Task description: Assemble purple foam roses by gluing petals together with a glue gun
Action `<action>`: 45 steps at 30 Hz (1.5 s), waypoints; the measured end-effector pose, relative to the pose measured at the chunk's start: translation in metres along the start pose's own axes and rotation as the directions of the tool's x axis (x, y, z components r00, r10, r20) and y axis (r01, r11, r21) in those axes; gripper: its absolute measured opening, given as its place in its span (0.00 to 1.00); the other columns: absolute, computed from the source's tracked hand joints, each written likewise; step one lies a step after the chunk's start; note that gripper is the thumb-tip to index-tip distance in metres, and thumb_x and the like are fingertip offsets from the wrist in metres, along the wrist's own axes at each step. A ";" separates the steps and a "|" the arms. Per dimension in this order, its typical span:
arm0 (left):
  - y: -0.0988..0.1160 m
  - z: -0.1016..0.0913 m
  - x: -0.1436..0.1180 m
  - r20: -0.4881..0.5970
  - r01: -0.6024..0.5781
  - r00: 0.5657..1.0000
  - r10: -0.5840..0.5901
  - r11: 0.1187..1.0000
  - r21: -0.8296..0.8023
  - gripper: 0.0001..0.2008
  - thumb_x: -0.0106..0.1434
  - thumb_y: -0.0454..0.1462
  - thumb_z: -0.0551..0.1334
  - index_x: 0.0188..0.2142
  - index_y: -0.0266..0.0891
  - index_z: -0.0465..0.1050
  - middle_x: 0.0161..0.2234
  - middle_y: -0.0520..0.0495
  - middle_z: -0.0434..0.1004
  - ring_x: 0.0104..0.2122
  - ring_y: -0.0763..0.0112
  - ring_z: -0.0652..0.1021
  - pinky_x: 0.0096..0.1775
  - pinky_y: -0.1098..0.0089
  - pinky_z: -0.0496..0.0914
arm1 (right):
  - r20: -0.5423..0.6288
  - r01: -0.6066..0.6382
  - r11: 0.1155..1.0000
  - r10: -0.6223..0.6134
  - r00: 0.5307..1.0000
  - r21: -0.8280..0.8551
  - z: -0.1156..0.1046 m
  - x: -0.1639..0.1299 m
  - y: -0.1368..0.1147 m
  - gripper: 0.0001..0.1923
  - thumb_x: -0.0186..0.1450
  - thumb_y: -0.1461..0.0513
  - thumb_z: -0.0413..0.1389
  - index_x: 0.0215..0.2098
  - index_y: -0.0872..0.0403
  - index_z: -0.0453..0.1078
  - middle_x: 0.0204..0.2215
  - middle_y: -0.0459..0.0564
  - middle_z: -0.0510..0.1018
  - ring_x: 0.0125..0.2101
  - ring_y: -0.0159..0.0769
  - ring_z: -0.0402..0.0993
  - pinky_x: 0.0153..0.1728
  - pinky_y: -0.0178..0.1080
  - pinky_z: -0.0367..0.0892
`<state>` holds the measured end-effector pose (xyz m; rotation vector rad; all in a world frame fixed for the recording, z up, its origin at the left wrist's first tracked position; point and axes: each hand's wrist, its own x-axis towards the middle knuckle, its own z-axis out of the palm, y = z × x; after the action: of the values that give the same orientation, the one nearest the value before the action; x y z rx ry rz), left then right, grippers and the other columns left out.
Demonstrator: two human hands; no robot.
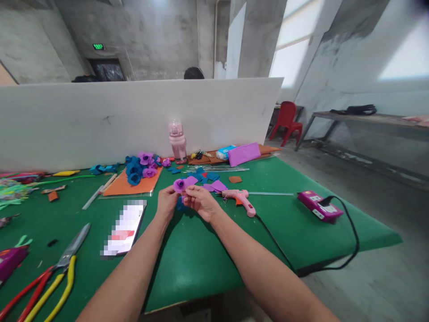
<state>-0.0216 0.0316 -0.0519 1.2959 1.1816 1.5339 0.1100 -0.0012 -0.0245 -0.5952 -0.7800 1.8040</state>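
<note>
Between my two hands, just above the green table (197, 264), is a purple paper flower (180, 184) with a dark centre. My left hand (166, 202) pinches its left side. On its right, my right hand (202, 202) has its fingers closed on the petals. Blue pieces (181, 204) show beneath the hands. Loose purple pieces (218, 185) and blue pieces (201, 173) lie behind them. A pink glue gun (238, 195) with a clear glue stick (271, 193) rests to the right of my right hand.
Finished blue and purple flowers (134, 169) sit on an orange sheet (117, 187). Left are a phone (125, 228) and large shears (67, 257). A pink bottle (177, 141) stands by the white partition (140, 116). A purple power strip (320, 205) with a black cord lies right.
</note>
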 end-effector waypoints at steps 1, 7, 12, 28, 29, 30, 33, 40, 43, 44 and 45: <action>0.001 0.000 0.000 -0.007 -0.002 1.000 0.002 1.000 -0.001 0.07 0.43 0.33 0.65 0.26 0.37 0.79 0.23 0.52 0.77 0.26 0.72 0.73 0.35 0.71 0.67 | 0.012 -0.018 0.999 0.018 1.000 -0.026 0.001 -0.001 0.000 0.15 0.44 0.60 0.67 0.27 0.57 0.69 0.25 0.45 0.77 0.21 0.24 0.69 0.25 0.30 0.67; 0.003 0.000 -0.003 0.015 -0.020 1.000 0.020 1.000 -0.012 0.10 0.42 0.32 0.65 0.28 0.37 0.79 0.23 0.52 0.77 0.27 0.70 0.73 0.34 0.70 0.67 | 0.068 -0.073 0.995 0.077 0.995 -0.068 0.004 -0.005 0.003 0.14 0.46 0.61 0.66 0.31 0.57 0.73 0.25 0.45 0.77 0.21 0.22 0.68 0.26 0.29 0.67; 0.008 0.002 -0.005 -0.037 -0.038 0.998 0.041 0.998 0.059 0.08 0.42 0.33 0.63 0.25 0.37 0.78 0.21 0.54 0.75 0.23 0.74 0.70 0.30 0.74 0.65 | 0.033 -0.084 0.996 0.084 0.996 -0.019 0.005 -0.005 0.004 0.15 0.46 0.60 0.67 0.31 0.57 0.74 0.27 0.46 0.77 0.21 0.22 0.68 0.25 0.29 0.67; 0.016 0.004 -0.008 -0.093 -0.086 0.990 0.108 0.972 0.219 0.07 0.44 0.35 0.60 0.22 0.37 0.77 0.17 0.56 0.71 0.21 0.75 0.67 0.26 0.76 0.61 | -0.029 -0.002 0.996 -0.001 1.000 -0.090 0.001 0.002 0.009 0.16 0.44 0.59 0.67 0.30 0.57 0.75 0.25 0.46 0.76 0.21 0.22 0.66 0.24 0.29 0.63; 0.016 0.004 -0.008 -0.090 -0.085 0.990 0.106 0.973 0.213 0.06 0.43 0.35 0.61 0.22 0.37 0.77 0.17 0.56 0.71 0.22 0.75 0.67 0.26 0.76 0.61 | -0.021 -0.010 0.995 0.008 1.000 -0.099 0.001 0.001 0.009 0.16 0.45 0.59 0.67 0.30 0.57 0.75 0.26 0.46 0.76 0.21 0.22 0.65 0.24 0.29 0.64; 0.016 0.004 -0.008 -0.085 -0.084 0.991 0.103 0.976 0.203 0.06 0.43 0.35 0.61 0.22 0.37 0.77 0.17 0.56 0.71 0.22 0.75 0.68 0.26 0.76 0.61 | -0.013 -0.018 0.994 0.016 1.000 -0.106 0.002 0.000 0.009 0.16 0.45 0.58 0.67 0.30 0.56 0.75 0.27 0.46 0.76 0.21 0.22 0.65 0.25 0.29 0.64; 0.012 0.003 -0.007 -0.062 -0.051 0.996 0.059 0.991 0.125 0.06 0.42 0.36 0.64 0.22 0.36 0.77 0.18 0.54 0.73 0.22 0.74 0.70 0.27 0.75 0.63 | 0.019 -0.042 0.986 0.046 0.999 -0.163 0.002 -0.003 0.008 0.15 0.45 0.56 0.66 0.30 0.56 0.75 0.26 0.46 0.76 0.22 0.22 0.65 0.25 0.29 0.63; 0.003 -0.004 0.000 0.036 0.054 0.998 -0.051 0.995 -0.085 0.14 0.43 0.42 0.69 0.28 0.35 0.78 0.24 0.47 0.77 0.26 0.68 0.75 0.31 0.69 0.68 | 0.234 -0.043 0.955 0.116 0.965 -0.292 0.002 -0.008 -0.003 0.15 0.51 0.54 0.62 0.30 0.57 0.75 0.26 0.47 0.77 0.20 0.22 0.65 0.22 0.29 0.60; 0.007 -0.005 0.001 0.052 0.016 0.999 -0.013 0.998 -0.064 0.14 0.42 0.42 0.70 0.28 0.35 0.79 0.24 0.47 0.77 0.27 0.69 0.75 0.34 0.68 0.69 | 0.123 0.045 0.988 -0.027 0.992 -0.145 0.002 -0.006 -0.007 0.14 0.52 0.52 0.61 0.24 0.57 0.72 0.19 0.43 0.72 0.16 0.22 0.61 0.17 0.29 0.56; 0.008 -0.004 0.000 0.060 0.023 0.998 -0.020 0.998 -0.058 0.14 0.42 0.43 0.70 0.27 0.36 0.79 0.23 0.48 0.77 0.26 0.69 0.75 0.33 0.68 0.69 | 0.068 0.071 0.994 -0.065 0.996 -0.089 0.002 -0.004 -0.008 0.15 0.52 0.52 0.61 0.23 0.56 0.71 0.18 0.42 0.70 0.15 0.22 0.59 0.16 0.29 0.55; 0.011 -0.003 -0.001 0.071 0.038 0.997 -0.034 0.998 -0.053 0.14 0.42 0.43 0.70 0.27 0.36 0.79 0.22 0.48 0.77 0.25 0.69 0.75 0.33 0.68 0.69 | 0.009 0.088 0.995 -0.088 0.996 -0.043 0.001 -0.003 -0.008 0.15 0.51 0.52 0.61 0.22 0.56 0.70 0.17 0.42 0.68 0.15 0.22 0.58 0.16 0.29 0.55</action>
<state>-0.0249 0.0279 -0.0420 1.2755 1.1061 1.4733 0.1154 -0.0020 -0.0173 -0.5744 -0.8400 1.7130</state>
